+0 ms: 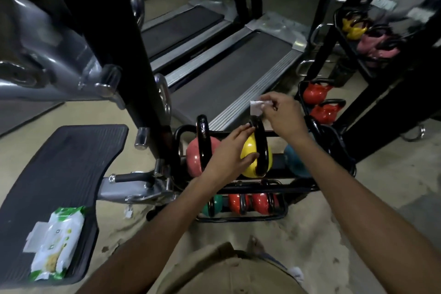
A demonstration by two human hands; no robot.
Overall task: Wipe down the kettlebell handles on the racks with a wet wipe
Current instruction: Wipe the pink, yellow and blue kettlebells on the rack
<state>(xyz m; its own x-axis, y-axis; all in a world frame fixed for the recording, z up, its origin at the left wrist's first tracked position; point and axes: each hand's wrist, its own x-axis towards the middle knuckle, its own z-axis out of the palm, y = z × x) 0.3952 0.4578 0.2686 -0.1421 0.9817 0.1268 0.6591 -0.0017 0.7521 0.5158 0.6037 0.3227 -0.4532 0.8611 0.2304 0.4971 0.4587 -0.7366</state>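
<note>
Yellow kettlebell's handle [259, 148] stands upright, loop front-to-back, right hand [284, 114] pinching wipe [256, 107].

The person shows as two arms and a patch of clothing at the bottom edge. The left forearm [152, 236] and the right forearm [358, 200] are bare along all their visible length, wrists included. The left hand [226, 153] and the right hand [284, 114] are bare too; the fingers [241, 131] are too blurred to show their nails. Between the arms is a plain khaki garment [229, 272] of smooth cloth with a stitched seam and soft folds; trousers or shirt, it cannot be told. At its right edge sits a blurred blue and white scrap [294, 272], unidentifiable.
</note>
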